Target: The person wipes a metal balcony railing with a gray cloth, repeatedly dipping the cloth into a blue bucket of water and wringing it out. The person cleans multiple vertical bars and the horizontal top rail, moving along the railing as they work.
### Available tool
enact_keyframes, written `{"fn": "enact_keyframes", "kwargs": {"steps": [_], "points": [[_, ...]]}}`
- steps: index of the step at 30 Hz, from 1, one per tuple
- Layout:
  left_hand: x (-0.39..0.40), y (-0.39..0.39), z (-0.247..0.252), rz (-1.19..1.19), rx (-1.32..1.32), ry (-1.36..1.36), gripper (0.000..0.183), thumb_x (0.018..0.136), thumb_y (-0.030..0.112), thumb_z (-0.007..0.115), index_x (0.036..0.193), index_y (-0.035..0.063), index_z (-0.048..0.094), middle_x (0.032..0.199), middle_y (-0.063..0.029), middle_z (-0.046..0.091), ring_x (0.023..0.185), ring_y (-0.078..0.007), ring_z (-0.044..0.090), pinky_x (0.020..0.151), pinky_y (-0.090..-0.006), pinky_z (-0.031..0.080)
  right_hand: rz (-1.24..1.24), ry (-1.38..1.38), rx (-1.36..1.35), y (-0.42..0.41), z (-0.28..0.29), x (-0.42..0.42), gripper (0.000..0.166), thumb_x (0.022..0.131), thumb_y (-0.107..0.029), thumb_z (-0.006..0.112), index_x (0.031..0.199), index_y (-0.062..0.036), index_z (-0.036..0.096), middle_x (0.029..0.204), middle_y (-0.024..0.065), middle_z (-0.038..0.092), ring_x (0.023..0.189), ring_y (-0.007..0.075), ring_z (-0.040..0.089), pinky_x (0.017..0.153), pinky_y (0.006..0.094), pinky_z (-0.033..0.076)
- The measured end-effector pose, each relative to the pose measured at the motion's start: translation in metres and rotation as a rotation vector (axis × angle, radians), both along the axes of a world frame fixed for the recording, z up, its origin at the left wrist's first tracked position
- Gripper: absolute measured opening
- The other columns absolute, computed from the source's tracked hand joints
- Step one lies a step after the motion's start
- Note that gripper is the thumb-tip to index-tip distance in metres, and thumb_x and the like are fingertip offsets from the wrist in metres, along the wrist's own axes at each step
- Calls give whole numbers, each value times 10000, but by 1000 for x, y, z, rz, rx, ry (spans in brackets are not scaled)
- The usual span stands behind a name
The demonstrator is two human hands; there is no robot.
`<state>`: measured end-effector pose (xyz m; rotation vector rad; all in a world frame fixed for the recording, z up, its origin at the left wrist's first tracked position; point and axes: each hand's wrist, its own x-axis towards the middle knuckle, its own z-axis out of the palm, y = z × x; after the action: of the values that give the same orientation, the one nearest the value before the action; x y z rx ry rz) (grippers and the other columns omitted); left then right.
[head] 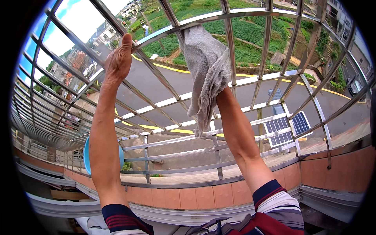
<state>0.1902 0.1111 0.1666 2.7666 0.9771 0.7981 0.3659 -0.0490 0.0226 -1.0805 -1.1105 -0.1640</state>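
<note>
My left hand grips the stainless steel window grille near a joint, its thumb up and its fingers mostly hidden behind the metal. Draped over my right hand is a damp-looking grey terry cloth, which hides the fingers. The cloth is pressed around an upright bar just below the upper curved crossbar, and its loose end hangs down beside my wrist. Both arms reach forward and up through the space above the sill.
A blue plastic basin sits low behind my left forearm, inside the grille. Orange-tiled sill and a white window frame run below. Outside, far down, lie a road, solar panels and green vegetable plots.
</note>
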Motion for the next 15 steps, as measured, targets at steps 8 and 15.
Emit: {"fn": "enact_keyframes", "kwargs": {"steps": [8, 15], "points": [[3, 2, -9, 46, 56, -64, 988, 830, 839, 40, 753, 7, 568, 822, -197, 628, 862, -355, 575, 819, -431, 409, -45, -145, 26, -2, -6, -9, 196, 887, -189, 621, 960, -7, 626, 923, 92, 592, 874, 173, 545, 793, 336, 466], [4, -9, -5, 51, 83, -68, 1039, 836, 819, -8, 803, 43, 682, 804, -160, 645, 862, -311, 598, 828, -394, 418, -161, -271, 179, 29, 30, -8, 126, 800, -115, 614, 877, -16, 627, 891, 165, 630, 832, 340, 601, 746, 415, 482]]}}
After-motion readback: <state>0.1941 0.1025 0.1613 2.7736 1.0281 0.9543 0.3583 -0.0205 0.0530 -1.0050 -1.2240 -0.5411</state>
